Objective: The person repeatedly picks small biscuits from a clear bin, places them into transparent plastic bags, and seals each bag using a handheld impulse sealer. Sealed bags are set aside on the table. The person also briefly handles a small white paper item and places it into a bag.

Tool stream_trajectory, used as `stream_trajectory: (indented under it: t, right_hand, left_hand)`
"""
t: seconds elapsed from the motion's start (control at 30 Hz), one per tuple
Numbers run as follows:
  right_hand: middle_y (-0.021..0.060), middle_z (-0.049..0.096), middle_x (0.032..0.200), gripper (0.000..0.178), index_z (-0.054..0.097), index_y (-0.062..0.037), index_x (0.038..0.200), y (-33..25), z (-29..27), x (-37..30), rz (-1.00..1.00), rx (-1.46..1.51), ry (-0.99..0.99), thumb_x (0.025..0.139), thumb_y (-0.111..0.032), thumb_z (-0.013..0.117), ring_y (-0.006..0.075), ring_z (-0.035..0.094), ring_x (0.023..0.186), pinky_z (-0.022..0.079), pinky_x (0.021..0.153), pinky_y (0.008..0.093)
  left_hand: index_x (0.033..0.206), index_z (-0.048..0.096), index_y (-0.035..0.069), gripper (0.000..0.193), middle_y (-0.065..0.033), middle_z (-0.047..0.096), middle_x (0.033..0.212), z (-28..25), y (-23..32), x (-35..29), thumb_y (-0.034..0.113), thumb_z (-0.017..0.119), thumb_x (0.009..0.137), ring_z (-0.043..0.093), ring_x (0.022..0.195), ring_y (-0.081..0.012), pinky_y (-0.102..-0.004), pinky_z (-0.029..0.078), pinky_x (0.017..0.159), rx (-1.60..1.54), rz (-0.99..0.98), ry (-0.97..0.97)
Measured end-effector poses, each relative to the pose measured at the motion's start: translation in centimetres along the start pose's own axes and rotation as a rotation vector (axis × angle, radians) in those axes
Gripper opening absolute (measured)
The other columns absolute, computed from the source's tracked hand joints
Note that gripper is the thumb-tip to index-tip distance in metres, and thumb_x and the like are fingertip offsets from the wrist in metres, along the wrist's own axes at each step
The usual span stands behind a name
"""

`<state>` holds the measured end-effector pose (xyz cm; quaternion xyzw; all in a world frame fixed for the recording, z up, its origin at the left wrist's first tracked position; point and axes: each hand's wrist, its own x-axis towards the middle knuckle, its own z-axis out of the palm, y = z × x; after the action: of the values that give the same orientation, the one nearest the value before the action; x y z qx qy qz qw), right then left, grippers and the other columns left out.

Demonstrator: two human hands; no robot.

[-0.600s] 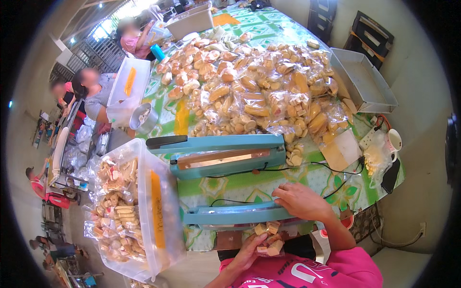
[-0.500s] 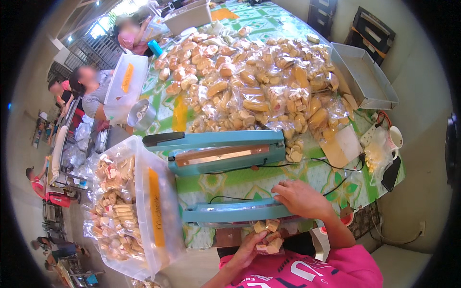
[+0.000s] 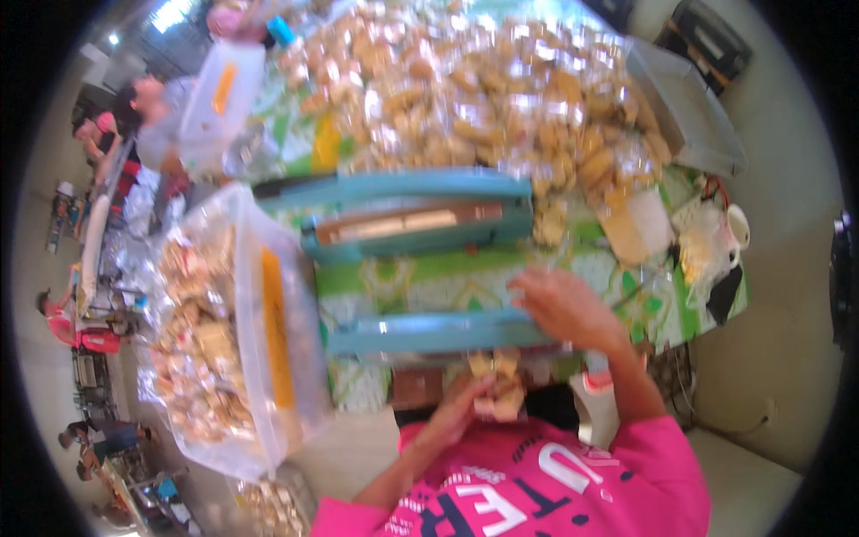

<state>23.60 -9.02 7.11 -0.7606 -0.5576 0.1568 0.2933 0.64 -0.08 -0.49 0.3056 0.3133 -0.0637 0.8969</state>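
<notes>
My left hand (image 3: 454, 412) is closed on a clear plastic bag of bread pieces (image 3: 501, 392), held upright against the front edge of a blue bar-type heat sealer (image 3: 429, 333). The sealer's arm is down, and the bag's top reaches up to it. Over the right end of that arm lies my right hand (image 3: 565, 309), palm down, fingers stretched to the left and holding nothing. Motion blur hides whether its fingertips touch the arm. Beyond it stands a second blue heat sealer (image 3: 420, 228), its arm raised.
Left of the sealers, a clear plastic bin (image 3: 300, 358) holds many filled bags. A large heap of bagged bread (image 3: 465, 98) covers the table's far part. A grey tray (image 3: 693, 125) sits at the far right, with a mug (image 3: 737, 227) nearer. Several people are on the left.
The view has tilted down, so everything appears higher and more of my pink shirt shows. My hands keep their places at the near sealer, and the bag is still in the left one.
</notes>
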Motion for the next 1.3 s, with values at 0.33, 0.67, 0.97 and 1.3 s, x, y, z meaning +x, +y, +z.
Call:
stream_trajectory:
  t: [0.33, 0.67, 0.97, 1.3]
  right_hand:
    - [0.0114, 0.064, 0.086, 0.015, 0.067, 0.0005, 0.094, -7.7, -5.0, -0.8, -0.240, 0.022, 0.264, 0.080, -0.002, 0.069, 0.0275, 0.062, 0.081, 0.049, 0.071, 0.0366]
    - [0.0045, 0.056, 0.090, 0.023, 0.064, -0.0049, 0.089, -11.4, -3.8, -1.1, -0.493, -0.254, 0.030, 0.069, -0.013, 0.070, 0.0228, 0.057, 0.092, 0.047, 0.092, 0.0406]
    - [0.0050, 0.057, 0.091, 0.019, 0.064, -0.0072, 0.092, -13.0, -4.1, -0.5, -0.419, -0.201, -0.005, 0.077, -0.015, 0.072, 0.0246, 0.057, 0.093, 0.044, 0.092, 0.0412]
    - [0.0095, 0.055, 0.088, 0.008, 0.055, -0.0067, 0.088, -11.3, -5.6, 2.3, -0.305, 0.128, -0.216, 0.085, -0.007, 0.062, 0.0316, 0.055, 0.086, 0.043, 0.076, 0.0400]
  left_hand:
    - [0.129, 0.051, 0.000, 0.050, -0.0098, 0.064, 0.118, -1.1, -0.6, -0.1, 0.025, 0.068, 0.090, 0.065, 0.107, -0.0197, -0.0333, 0.052, 0.093, 0.120, 0.028, -0.144]
    - [0.127, 0.055, 0.001, 0.048, -0.0056, 0.064, 0.118, 0.4, 2.7, -5.3, 0.014, 0.075, 0.086, 0.061, 0.108, -0.0121, -0.0303, 0.048, 0.095, 0.214, 0.237, -0.215]
    - [0.124, 0.058, -0.002, 0.050, -0.0061, 0.065, 0.115, 1.9, 4.6, -6.1, 0.009, 0.080, 0.080, 0.061, 0.104, -0.0106, -0.0290, 0.050, 0.092, 0.289, 0.432, -0.219]
    - [0.149, 0.028, 0.005, 0.087, -0.0098, 0.048, 0.138, 1.8, 5.4, -5.9, 0.005, 0.079, 0.079, 0.050, 0.126, -0.0174, -0.0338, 0.044, 0.102, 0.313, 0.688, -0.176]
